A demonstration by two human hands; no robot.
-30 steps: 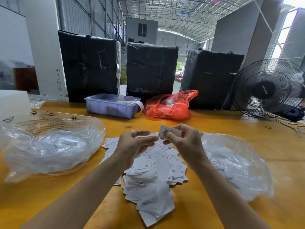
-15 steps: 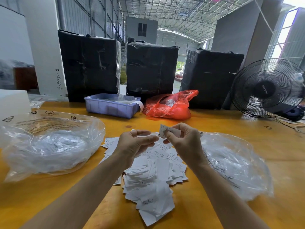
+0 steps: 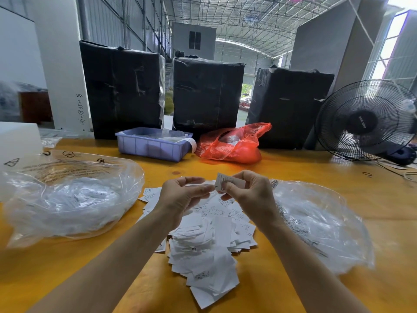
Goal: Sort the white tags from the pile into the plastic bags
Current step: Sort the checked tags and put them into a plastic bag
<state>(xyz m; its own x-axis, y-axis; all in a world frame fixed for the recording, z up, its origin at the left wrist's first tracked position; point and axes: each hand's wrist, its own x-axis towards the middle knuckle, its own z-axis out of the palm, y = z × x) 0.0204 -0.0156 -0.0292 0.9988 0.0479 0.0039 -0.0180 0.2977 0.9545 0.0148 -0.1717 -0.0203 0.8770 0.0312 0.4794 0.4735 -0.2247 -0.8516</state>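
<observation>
The right hand (image 3: 250, 195) pinches one white tag (image 3: 222, 181) between thumb and curled fingers above the pile of tags (image 3: 207, 242), its long axis running roughly left to right and tilted; its right end is hidden behind the fingers and its print is too small to read. The left hand (image 3: 180, 197) hovers just beside it, fingers loosely curved with nothing visibly in its grip. Clear plastic bags lie on the counter (image 3: 338, 177) either side of the pile, the left bag (image 3: 67, 199) and the right bag (image 3: 320, 224), their contents blurred by the film.
</observation>
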